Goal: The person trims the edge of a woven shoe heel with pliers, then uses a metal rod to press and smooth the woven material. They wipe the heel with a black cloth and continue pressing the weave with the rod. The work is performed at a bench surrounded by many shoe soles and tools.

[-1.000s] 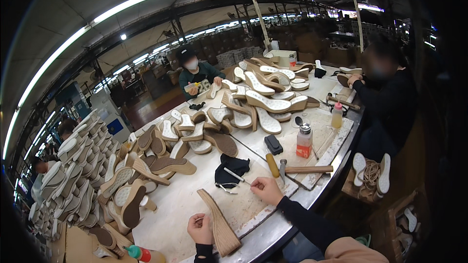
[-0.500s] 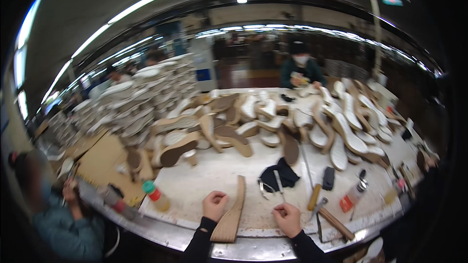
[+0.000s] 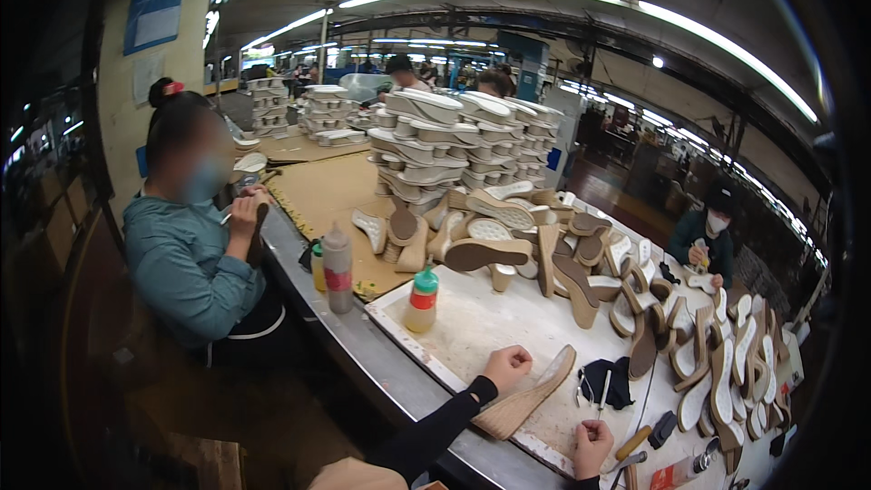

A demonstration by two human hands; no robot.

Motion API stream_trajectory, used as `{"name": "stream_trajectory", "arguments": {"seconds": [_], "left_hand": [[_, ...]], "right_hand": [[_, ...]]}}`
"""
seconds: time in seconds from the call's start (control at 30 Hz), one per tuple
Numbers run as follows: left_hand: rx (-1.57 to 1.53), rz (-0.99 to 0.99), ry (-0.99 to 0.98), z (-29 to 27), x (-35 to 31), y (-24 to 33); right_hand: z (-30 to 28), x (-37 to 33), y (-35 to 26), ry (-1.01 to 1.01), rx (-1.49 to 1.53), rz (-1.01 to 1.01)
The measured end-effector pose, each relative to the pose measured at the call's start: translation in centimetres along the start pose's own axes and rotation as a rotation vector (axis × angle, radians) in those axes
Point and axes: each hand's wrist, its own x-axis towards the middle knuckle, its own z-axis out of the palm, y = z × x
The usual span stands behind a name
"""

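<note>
My left hand [image 3: 506, 370] is closed with fingers curled against the thumb, beside the upper side of a tan wedge shoe sole [image 3: 531, 401]. Whatever those fingers hold, if anything, is too small to make out. The wedge rests on the white tabletop near its front edge, its thick end toward me. To the right of it my right hand [image 3: 592, 446] is also closed, fingertips pinched. A thin white stick-like tool [image 3: 605, 390] lies across a black cloth [image 3: 619, 381], its lower end by the right fingers; I cannot tell whether they grip it.
A green-capped glue bottle [image 3: 422, 301] stands left of my hands. Beyond spread many loose wedge soles [image 3: 572, 286] and tall stacks of white soles [image 3: 426, 141]. At right lie a yellow-handled tool [image 3: 633, 442] and a dark block [image 3: 663, 428]. One co-worker [image 3: 195, 227] sits left, another [image 3: 706, 240] far right.
My view has swung left, bringing the left co-worker and the stacked soles more fully into sight. Both hands stay closed near the wedge sole, which remains on the table.
</note>
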Motion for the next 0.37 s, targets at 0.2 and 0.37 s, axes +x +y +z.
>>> {"name": "stream_trajectory", "arguments": {"seconds": [0.2, 0.37], "left_hand": [[0.027, 0.076, -0.018, 0.4, 0.1, 0.0], [-0.032, 0.078, -0.114, 0.2, -0.8, -0.2]], "right_hand": [[-0.2, -0.1, 1.3, 0.061, -0.111, -0.081], [-0.8, -0.3, 2.2, 0.143, -0.165, -0.056]]}}
